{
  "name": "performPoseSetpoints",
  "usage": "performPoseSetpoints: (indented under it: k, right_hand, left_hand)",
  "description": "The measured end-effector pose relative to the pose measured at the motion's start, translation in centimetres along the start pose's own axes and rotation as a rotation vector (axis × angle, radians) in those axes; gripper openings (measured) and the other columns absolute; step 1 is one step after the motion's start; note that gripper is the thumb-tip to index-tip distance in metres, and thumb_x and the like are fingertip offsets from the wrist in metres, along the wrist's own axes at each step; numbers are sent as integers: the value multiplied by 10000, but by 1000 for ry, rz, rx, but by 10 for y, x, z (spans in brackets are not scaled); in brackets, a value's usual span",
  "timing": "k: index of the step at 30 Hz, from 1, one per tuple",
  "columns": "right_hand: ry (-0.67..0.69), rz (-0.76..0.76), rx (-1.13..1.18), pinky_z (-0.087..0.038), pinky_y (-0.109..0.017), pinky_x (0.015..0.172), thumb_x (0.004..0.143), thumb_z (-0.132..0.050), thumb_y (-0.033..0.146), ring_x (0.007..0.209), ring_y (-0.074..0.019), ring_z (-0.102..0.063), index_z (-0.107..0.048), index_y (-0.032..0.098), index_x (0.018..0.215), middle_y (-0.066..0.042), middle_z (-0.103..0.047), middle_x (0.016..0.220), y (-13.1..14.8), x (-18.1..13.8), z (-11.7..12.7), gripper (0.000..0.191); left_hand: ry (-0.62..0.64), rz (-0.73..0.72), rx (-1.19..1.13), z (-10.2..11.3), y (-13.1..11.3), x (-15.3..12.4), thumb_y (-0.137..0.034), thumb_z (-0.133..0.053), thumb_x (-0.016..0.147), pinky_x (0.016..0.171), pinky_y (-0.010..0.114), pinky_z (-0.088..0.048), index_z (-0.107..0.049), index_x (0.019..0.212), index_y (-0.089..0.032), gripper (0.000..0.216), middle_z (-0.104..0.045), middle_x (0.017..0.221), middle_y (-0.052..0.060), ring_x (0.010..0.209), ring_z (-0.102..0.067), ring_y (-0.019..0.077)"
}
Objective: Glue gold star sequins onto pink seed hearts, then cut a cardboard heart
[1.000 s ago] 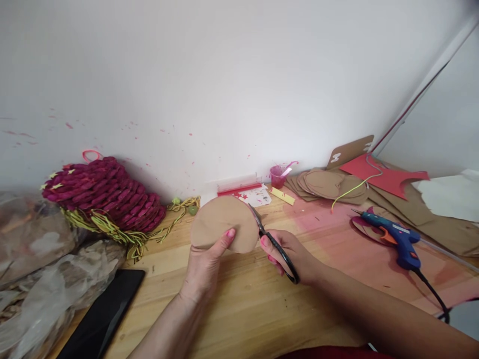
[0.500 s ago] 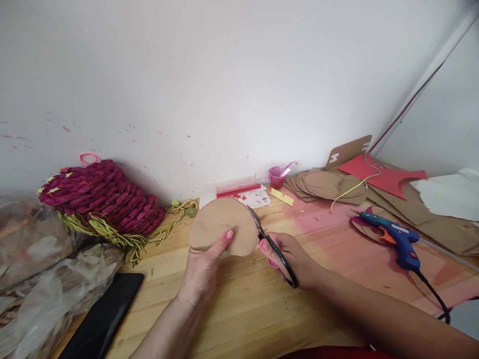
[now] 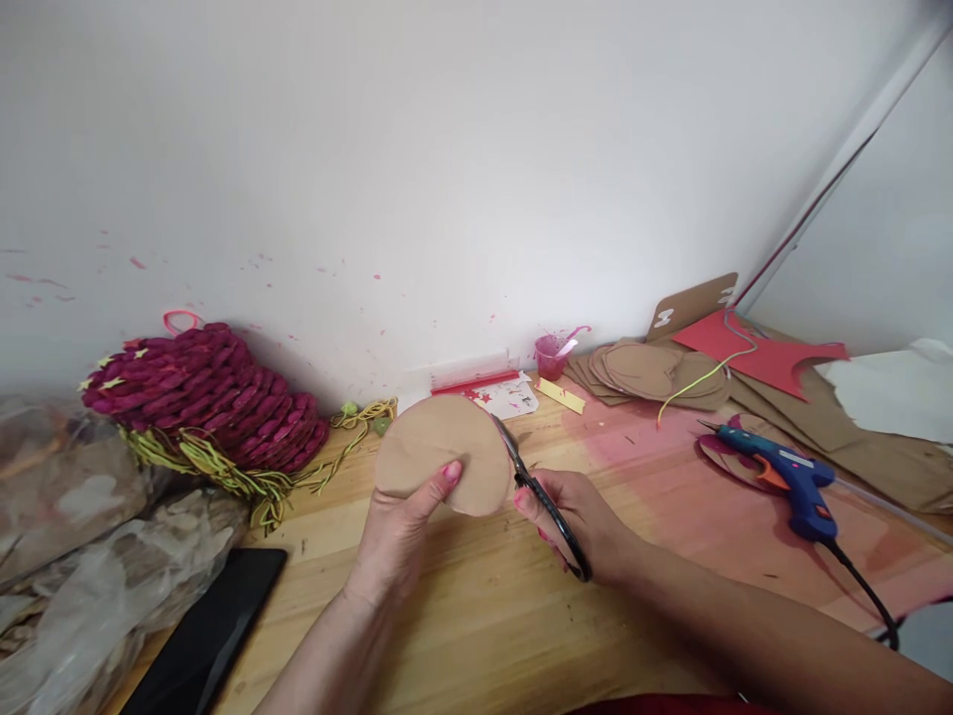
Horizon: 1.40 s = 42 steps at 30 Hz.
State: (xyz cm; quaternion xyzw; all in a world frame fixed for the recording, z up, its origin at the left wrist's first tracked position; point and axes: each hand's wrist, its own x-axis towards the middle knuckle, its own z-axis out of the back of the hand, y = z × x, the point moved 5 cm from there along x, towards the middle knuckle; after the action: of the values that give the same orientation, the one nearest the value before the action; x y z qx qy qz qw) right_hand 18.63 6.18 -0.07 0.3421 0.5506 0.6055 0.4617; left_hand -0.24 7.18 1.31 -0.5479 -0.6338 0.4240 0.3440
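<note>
A rounded piece of brown cardboard (image 3: 439,437) is pinched in my left hand (image 3: 406,521), thumb on top and the other fingers hidden underneath. My right hand (image 3: 585,521) is closed round the black handles of a pair of scissors (image 3: 552,511). The scissor blades lie along the right edge of the cardboard, pointing up and to the left; they look nearly closed. Both hands are held above the wooden table (image 3: 476,626).
Left: a stack of magenta braided pieces (image 3: 223,397), plastic bags (image 3: 96,556), a black phone-like slab (image 3: 208,636). Behind: a pink-stained cup (image 3: 551,356). Right: cardboard cutouts (image 3: 632,369), red sheet (image 3: 751,343), a blue glue gun (image 3: 789,467) with its cord.
The scissor blades have closed a little along the cardboard's right edge. Both hands keep nearly the same place and hold; the view has shifted slightly.
</note>
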Motion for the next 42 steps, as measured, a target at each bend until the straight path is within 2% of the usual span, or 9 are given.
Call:
performPoseSetpoints:
  k: [4,9,22,33,42]
  right_hand:
    - [23,-25,48,-339,-214,335,821,-609,662,346,-93,-440,-404,231,616,80,-425,471,-4,3,2,520]
    - [29,19,47,-381,-209,388,852,-631,582,379,-87,-478,-430,213,600,65,-481,491,-5,6,6,490]
    - [29,-45,68,-328,-202,331,832,-555,710,360,-79,-398,-392,226,617,83,-385,465,-3,1,2,554]
    - [28,-55,48,-356,-196,308,820,-638,623,332,-77,-416,-413,222,637,95,-405,465,-4,1,0,496]
    - [88,-25,51,-385,-207,378,888,-573,579,379,-80,-440,-418,219,650,77,-463,501,-5,3,4,458]
  left_hand:
    - [-44,45,15,0,-4,1,-251,-912,595,927,321,-553,-550,1377,-205,863,-710,1218,102,1134,-660,251]
    - [-25,104,26,-4,0,-4,-259,-920,569,903,351,-571,-590,1326,-179,830,-722,1186,117,1084,-680,264]
    - [-8,93,44,-5,-5,-2,-285,-924,551,894,345,-567,-602,1308,-179,829,-724,1183,114,1092,-675,270]
    - [49,99,83,-3,-11,1,-317,-916,559,902,380,-560,-628,1272,-145,787,-730,1161,141,1084,-679,294]
    - [106,145,96,-5,-10,-2,-308,-910,578,884,380,-573,-666,1214,-155,698,-753,1114,126,1044,-701,289]
